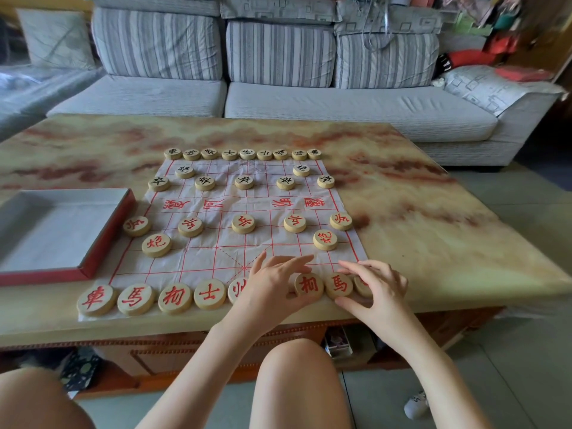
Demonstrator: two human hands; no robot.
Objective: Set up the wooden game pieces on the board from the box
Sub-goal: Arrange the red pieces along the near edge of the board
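Wooden pieces (243,223) are nearly all out. The box (110,233), left of frame, shows only its bare liner.

- **Black:** at the top of the board (235,193) the set looks complete, with a back row, two cannons and five soldiers.
- **Red:** five soldiers, two cannons and a near row along the desk (433,227) edge. One slot in that row sits under the left hand (269,289), so I can't confirm a piece there.
- **Left to do, my read:** just squaring up the lower-centre end of the red row.
- **Left hand:** fingers (294,261) long and mostly straight, reaching over the elephant (309,285), thumb against its near edge. It's a loose pinch.
- **Right hand (380,286):** fingers (356,267) curled over the corner piece (362,289), tips beside the horse (339,286), thumb at the horse's near edge. It looks like a light clamp on the horse, but contact isn't fully visible.
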